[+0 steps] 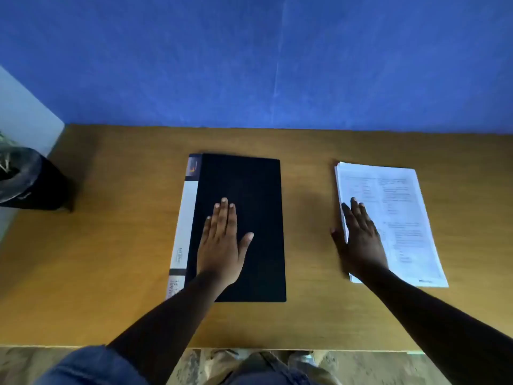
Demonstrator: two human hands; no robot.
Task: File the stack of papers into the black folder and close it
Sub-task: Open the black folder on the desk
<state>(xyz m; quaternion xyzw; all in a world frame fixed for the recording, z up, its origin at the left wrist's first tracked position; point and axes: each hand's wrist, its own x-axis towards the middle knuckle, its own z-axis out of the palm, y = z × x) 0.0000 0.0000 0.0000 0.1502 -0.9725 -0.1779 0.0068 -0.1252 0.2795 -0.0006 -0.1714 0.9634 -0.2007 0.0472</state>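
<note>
The black folder (258, 190) lies closed and flat in the middle of the wooden desk (111, 232), its white labelled spine on the left side. My left hand (222, 240) rests flat on its cover, fingers stretched and together. To the right lies the stack of printed white papers (399, 212). My right hand (361, 237) lies flat on the stack's left part, with the thumb over the stack's left edge on the desk. Neither hand grips anything.
A black bin (30, 182) with a plastic liner stands off the desk's far left corner. A blue wall (263, 65) runs along the desk's far edge. The desk's near edge (83, 346) is at the bottom, with floor and my legs below.
</note>
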